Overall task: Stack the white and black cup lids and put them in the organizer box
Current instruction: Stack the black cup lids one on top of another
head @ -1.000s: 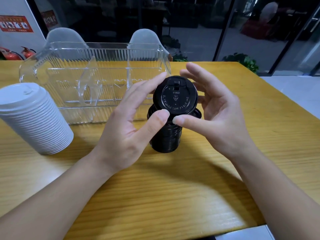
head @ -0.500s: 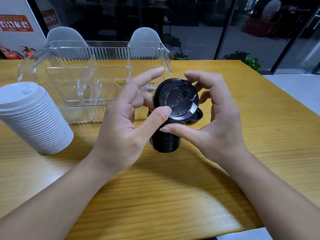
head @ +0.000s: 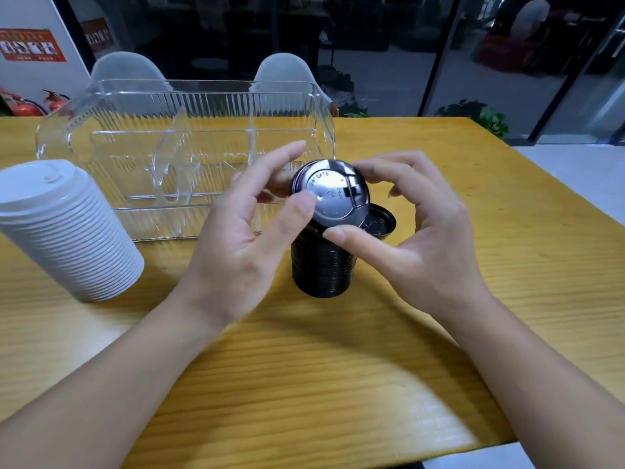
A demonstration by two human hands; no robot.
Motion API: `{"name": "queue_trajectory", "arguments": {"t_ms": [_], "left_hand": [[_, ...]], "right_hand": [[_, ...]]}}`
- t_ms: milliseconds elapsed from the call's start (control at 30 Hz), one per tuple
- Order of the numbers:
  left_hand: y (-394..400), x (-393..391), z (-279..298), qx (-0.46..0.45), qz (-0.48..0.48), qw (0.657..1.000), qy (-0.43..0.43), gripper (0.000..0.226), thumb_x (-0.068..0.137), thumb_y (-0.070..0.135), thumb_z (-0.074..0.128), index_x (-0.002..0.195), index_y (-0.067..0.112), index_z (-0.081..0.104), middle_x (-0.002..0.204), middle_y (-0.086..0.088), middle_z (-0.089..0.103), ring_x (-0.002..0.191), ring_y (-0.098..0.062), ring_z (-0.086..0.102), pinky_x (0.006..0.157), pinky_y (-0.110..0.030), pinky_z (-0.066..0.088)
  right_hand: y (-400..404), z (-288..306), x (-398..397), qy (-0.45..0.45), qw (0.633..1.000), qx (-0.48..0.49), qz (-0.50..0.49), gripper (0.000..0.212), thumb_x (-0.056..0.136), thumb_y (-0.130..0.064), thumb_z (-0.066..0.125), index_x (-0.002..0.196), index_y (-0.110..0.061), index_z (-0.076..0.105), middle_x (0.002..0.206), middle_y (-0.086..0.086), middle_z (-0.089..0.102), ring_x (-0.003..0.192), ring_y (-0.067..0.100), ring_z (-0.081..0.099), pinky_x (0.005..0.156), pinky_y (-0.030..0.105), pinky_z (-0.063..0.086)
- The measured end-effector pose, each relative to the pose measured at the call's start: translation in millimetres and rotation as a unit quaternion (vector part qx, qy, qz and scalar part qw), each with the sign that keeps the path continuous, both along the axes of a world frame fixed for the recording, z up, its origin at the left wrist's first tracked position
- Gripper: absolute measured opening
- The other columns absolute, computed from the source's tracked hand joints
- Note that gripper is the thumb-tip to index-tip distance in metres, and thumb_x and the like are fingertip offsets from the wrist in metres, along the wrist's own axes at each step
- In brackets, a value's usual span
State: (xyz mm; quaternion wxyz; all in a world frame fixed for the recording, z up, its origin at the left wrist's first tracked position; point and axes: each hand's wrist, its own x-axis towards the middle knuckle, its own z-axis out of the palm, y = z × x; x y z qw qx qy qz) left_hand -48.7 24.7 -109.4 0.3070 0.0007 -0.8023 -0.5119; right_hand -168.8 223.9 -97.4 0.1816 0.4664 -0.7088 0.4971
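Black lid (head: 333, 194) pinched by both hands; embossed writing unreadable.

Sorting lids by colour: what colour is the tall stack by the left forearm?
White, clearest in the head view.

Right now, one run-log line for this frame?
left hand + right hand: pinch glossy black plastic lid, tilted | over black lid stack | clear organizer box: no lids
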Motion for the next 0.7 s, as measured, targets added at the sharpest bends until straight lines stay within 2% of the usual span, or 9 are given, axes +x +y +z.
{"name": "queue_trajectory", "arguments": {"t_ms": [67, 167, 267, 400, 500, 700], "left_hand": [[-3.8, -0.5, -2.4, -0.052, 0.029, 0.998, -0.023, 0.061, 0.108, 0.06, 0.058, 0.164, 0.035, 0.056, 0.137, 0.02, 0.067, 0.138, -0.022, 0.06, 0.124, -0.048, 0.045], [-7.6, 0.1, -4.1, -0.021, -0.006, 0.996, -0.085, 0.078, 0.098, 0.073, 0.061, 0.168, 0.044, 0.048, 0.145, 0.024, 0.065, 0.145, -0.014, 0.056, 0.128, -0.049, 0.041], [-7.6, 0.2, -6.4, -0.037, -0.03, 0.992, -0.114, 0.099, 0.086, 0.075, 0.073, 0.174, 0.044, 0.038, 0.156, 0.023, 0.062, 0.153, -0.006, 0.053, 0.13, -0.045, 0.041], [-5.2, -2.1, -7.5, -0.053, -0.048, 0.989, -0.128, 0.124, 0.075, 0.065, 0.099, 0.176, 0.045, 0.03, 0.155, 0.033, 0.061, 0.155, 0.002, 0.051, 0.13, -0.042, 0.042], [-2.2, -3.1, -7.5, -0.061, -0.037, 0.989, -0.126, 0.124, 0.075, 0.048, 0.102, 0.176, 0.046, 0.031, 0.147, 0.04, 0.062, 0.151, 0.005, 0.054, 0.128, -0.038, 0.045], [0.5, -4.5, -10.9, -0.034, -0.036, 0.992, -0.114, 0.118, 0.082, 0.033, 0.103, 0.175, 0.045, 0.031, 0.145, 0.025, 0.071, 0.146, -0.005, 0.063, 0.129, -0.041, 0.046]], "right_hand": [[0.8, -0.5, -3.4, -0.015, 1.0, -0.003, -0.02, 0.054, 0.09, -0.047, 0.092, 0.13, -0.016, 0.077, 0.124, 0.001, 0.073, 0.119, 0.017, 0.068, 0.098, 0.029, 0.049], [0.9, -3.0, -7.8, -0.035, 0.998, 0.012, -0.05, 0.046, 0.093, -0.054, 0.086, 0.124, -0.021, 0.079, 0.117, -0.007, 0.074, 0.113, 0.015, 0.069, 0.093, 0.037, 0.053], [0.1, -4.0, -8.6, -0.05, 0.997, 0.021, -0.061, 0.044, 0.092, -0.058, 0.084, 0.118, -0.022, 0.08, 0.113, -0.007, 0.074, 0.109, 0.014, 0.07, 0.091, 0.028, 0.052], [-1.3, -4.9, -8.6, -0.057, 0.996, 0.046, -0.056, 0.044, 0.09, -0.058, 0.086, 0.114, -0.022, 0.079, 0.11, -0.006, 0.073, 0.106, 0.015, 0.07, 0.09, 0.019, 0.046], [-2.0, -5.7, -7.2, -0.063, 0.995, 0.064, -0.046, 0.045, 0.088, -0.059, 0.087, 0.113, -0.023, 0.079, 0.112, -0.006, 0.073, 0.108, 0.016, 0.07, 0.09, 0.016, 0.045], [-3.9, -6.6, -3.8, -0.047, 0.995, 0.082, -0.034, 0.049, 0.085, -0.058, 0.092, 0.113, -0.021, 0.076, 0.113, -0.005, 0.069, 0.107, 0.016, 0.068, 0.09, 0.021, 0.05]]}}
